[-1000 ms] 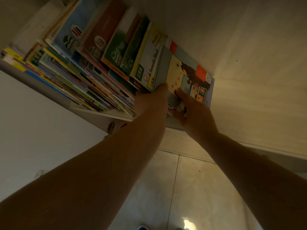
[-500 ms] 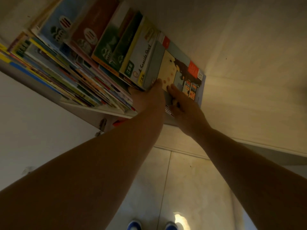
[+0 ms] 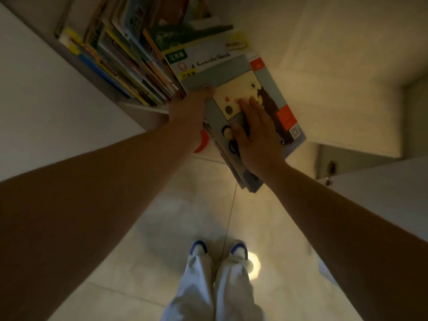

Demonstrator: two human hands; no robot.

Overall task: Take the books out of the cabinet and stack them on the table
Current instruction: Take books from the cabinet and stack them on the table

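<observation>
Head view: left hand (image 3: pixel 191 107) grips the books (image 3: pixel 231 70), right hand (image 3: pixel 257 135) lies flat on them.

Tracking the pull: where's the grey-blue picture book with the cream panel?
Head view, upper centre: the book juts off the shelf, right hand flat on it, left hand at its left edge.

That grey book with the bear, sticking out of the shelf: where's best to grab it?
Likely the near end of the grey book, which juts past the shelf: come from the front and clamp both faces. It is thin and tilted, with thin books beneath. The right hand lies flat on its cover, the left hand at its left edge.
</observation>
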